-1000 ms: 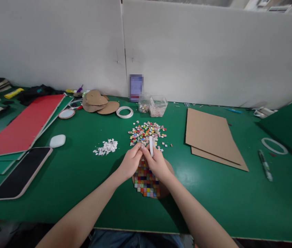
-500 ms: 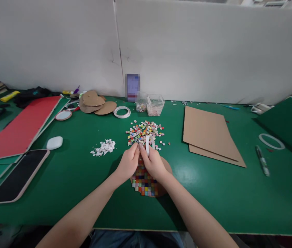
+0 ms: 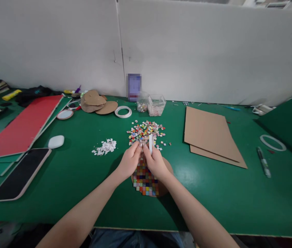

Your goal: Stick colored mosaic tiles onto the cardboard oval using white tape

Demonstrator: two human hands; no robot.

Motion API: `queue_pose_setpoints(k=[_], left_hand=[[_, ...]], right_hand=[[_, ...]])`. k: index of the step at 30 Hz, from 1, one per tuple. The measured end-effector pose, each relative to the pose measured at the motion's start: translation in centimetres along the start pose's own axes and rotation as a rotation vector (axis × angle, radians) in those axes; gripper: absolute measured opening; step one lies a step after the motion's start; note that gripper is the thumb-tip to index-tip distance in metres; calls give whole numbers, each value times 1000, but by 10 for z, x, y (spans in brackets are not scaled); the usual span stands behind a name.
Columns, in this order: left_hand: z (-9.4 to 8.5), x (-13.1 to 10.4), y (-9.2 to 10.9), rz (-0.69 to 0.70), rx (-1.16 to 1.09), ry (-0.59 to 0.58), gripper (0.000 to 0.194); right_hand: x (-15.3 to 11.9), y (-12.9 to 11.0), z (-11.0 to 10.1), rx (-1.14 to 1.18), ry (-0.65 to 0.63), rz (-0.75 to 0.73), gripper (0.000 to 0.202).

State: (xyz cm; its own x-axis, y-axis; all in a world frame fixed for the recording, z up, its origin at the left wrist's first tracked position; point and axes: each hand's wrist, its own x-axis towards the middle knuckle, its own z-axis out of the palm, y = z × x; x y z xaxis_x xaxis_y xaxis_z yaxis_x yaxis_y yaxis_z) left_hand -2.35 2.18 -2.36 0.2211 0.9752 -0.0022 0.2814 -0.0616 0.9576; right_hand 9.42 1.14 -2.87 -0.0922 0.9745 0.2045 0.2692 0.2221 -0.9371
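My left hand [image 3: 129, 161] and my right hand [image 3: 156, 163] meet at their fingertips over a round cardboard disc [image 3: 168, 186]. A narrow roll of white tape [image 3: 150, 143], seen almost edge-on, stands up from my right hand. My left hand is closed in a pinch; whatever lies between its fingertips is too small to make out. Rows of colourful mosaic tiles [image 3: 146, 182] cover part of the disc below my hands. Just beyond my fingers spreads a pile of loose mosaic tiles [image 3: 146, 129]. White paper scraps [image 3: 106, 147] lie left of my left hand.
Cardboard sheets [image 3: 210, 134] lie to the right, near a marker [image 3: 263, 162] and a white ring [image 3: 273, 142]. At the back are two clear containers [image 3: 157, 106], tape rolls [image 3: 123, 112] and cardboard discs [image 3: 107, 107]. A phone [image 3: 20, 175] and white case [image 3: 56, 141] are left.
The roll of white tape has turned from showing its loop to nearly edge-on. Both hands stay together over the disc, and the whole view has shifted slightly.
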Motion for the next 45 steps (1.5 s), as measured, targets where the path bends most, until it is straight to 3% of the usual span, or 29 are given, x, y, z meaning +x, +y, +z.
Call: queue_pose_setpoints(k=[7,16,28,38,45], left_hand=[[-1,-3,9,90,183,22,22],[-4,-4,6,139,370,-8,23],[-3,-5,6,168,326,-27,25],[-2,-3,6,134,342,-8,20],[-4,-3,5,155,431,24,18]], right_hand=[[0,4,3,37,50,49,26],[-1,5,3,-45,83,69,26],[0,8,2,-107,109,95,24],[-1,9,6,55,87,68,28],[-2,6,3,-75,53,31,27]])
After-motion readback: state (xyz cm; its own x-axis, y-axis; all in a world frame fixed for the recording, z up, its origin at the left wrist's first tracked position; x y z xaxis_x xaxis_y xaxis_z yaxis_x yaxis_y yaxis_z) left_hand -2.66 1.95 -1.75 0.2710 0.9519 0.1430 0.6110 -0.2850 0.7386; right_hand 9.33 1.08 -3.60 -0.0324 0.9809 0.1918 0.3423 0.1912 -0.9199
